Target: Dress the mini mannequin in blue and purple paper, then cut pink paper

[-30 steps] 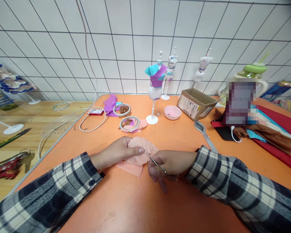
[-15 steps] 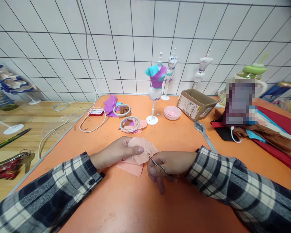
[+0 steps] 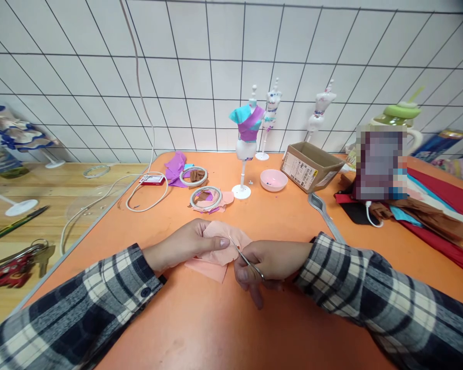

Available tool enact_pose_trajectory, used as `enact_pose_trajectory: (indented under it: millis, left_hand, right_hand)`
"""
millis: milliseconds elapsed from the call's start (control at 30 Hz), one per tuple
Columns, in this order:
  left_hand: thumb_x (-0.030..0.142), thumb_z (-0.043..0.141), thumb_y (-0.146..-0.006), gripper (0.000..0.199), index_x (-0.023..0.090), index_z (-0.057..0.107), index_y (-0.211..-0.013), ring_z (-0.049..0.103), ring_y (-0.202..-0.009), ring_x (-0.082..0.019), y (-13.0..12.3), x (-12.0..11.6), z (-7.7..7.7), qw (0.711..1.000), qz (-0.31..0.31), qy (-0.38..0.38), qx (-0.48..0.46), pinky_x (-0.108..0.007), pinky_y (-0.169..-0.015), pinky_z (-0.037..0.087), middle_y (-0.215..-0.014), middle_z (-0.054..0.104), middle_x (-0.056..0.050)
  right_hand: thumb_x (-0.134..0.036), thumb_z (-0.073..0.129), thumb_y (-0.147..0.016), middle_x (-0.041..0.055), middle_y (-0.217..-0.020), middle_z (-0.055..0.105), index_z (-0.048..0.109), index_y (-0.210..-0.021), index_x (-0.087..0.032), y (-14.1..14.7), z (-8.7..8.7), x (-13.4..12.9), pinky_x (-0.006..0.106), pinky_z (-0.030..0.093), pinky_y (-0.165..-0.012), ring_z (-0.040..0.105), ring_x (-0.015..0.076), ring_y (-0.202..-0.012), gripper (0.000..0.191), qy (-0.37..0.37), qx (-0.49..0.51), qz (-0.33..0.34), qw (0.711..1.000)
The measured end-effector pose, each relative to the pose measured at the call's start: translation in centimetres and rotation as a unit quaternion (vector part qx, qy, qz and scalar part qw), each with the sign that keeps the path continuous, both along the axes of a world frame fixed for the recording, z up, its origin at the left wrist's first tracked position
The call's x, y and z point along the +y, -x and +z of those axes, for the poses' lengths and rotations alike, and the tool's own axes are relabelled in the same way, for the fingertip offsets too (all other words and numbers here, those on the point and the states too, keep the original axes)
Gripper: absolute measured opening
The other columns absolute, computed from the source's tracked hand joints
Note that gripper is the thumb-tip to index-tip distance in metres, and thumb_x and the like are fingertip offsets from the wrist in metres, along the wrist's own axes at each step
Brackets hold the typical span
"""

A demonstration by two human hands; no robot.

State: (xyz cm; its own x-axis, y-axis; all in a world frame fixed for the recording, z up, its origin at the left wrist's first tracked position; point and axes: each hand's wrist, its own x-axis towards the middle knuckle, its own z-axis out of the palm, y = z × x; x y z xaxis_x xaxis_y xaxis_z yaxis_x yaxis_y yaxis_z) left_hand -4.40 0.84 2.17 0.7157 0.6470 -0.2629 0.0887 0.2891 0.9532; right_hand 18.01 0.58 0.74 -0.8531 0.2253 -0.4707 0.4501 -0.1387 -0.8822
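Between thumb and fingers, my left hand [image 3: 189,241] pinches a rounded piece of peach fabric [image 3: 227,231] above the orange table. Slim metal scissors [image 3: 250,264] are held in my right hand [image 3: 260,264], their tips lying on the fabric close to my left thumb. A second flat peach piece [image 3: 207,269] rests on the table under the held one. Behind my hands lie two pale rings [image 3: 206,197] [image 3: 193,176], one among peach and purple scraps and the other around a brown scrap.
A small dress form [image 3: 248,139] wrapped in turquoise and purple stands behind, beside a pink bowl [image 3: 273,180] and a cardboard box [image 3: 312,167]. Fabrics, a phone [image 3: 380,164] and a mug are at right; a white cable [image 3: 165,192] and keys [image 3: 19,262] at left.
The scissors' tips have shifted slightly up and left on the peach fabric, and their blades look closer together. Both hands keep their hold.
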Motion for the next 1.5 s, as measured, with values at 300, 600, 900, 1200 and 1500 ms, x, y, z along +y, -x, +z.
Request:
enact_pose_trajectory:
  millis: [300,600,900,1200,1500]
  left_hand:
    - [0.036,0.066,-0.087,0.032,0.012,0.071,-0.107,0.068,-0.1,-0.027,-0.4,-0.5,1.0,1.0,-0.018,0.004,-0.015,-0.041,-0.095,0.049,-0.109,0.073,-0.014]
    - [0.038,0.071,-0.083,0.033,0.013,0.072,-0.105,0.069,-0.096,-0.026,-0.6,-0.5,0.9,1.0,-0.006,0.014,-0.009,-0.037,-0.091,0.05,-0.1,0.075,-0.012]
    - [0.037,0.071,-0.082,0.031,0.01,0.073,-0.097,0.07,-0.085,-0.024,0.5,0.3,0.0,0.998,0.026,0.037,-0.035,-0.034,-0.08,0.052,-0.094,0.075,-0.013]
    - [0.039,0.076,-0.076,0.031,0.015,0.069,-0.094,0.067,-0.075,-0.018,1.2,0.8,-0.1,0.978,0.169,0.055,-0.108,-0.029,-0.074,0.051,-0.086,0.073,-0.006]
    - [0.039,0.07,-0.077,0.05,0.016,0.054,-0.119,0.061,-0.092,-0.027,0.7,0.1,-0.2,0.869,0.144,-0.348,0.321,-0.038,-0.077,0.048,-0.107,0.066,-0.011]
  right_hand:
    - [-0.075,0.056,-0.076,-0.0001,-0.065,0.066,0.054,-0.086,-0.015,0.1,0.3,0.1,0.017,0.029,-0.037,0.04,0.005,-0.041,0.061,0.019,0.016,-0.002,1.0]
    - [-0.064,0.063,-0.079,-0.0016,-0.057,0.063,0.058,-0.083,-0.014,0.2,0.3,0.1,0.017,0.03,-0.037,0.039,0.0053,-0.04,0.051,-0.007,0.008,0.005,1.0]
    - [-0.068,0.07,-0.069,0.0041,-0.09,0.071,0.045,-0.108,-0.019,-0.5,1.5,0.5,0.016,0.035,-0.04,0.049,0.0061,-0.052,0.067,0.024,0.006,0.033,0.999]
    - [-0.058,0.071,-0.073,0.0022,-0.079,0.067,0.058,-0.092,-0.019,-1.3,1.6,2.3,0.024,0.036,-0.056,0.059,0.014,-0.065,0.045,-0.394,-0.115,-0.247,0.878]
    - [-0.053,0.071,-0.076,0.0009,-0.094,0.073,0.044,-0.132,-0.027,-1.9,1.6,2.6,0.028,0.037,-0.068,0.066,0.0223,-0.088,0.067,-0.523,-0.153,-0.276,0.791]
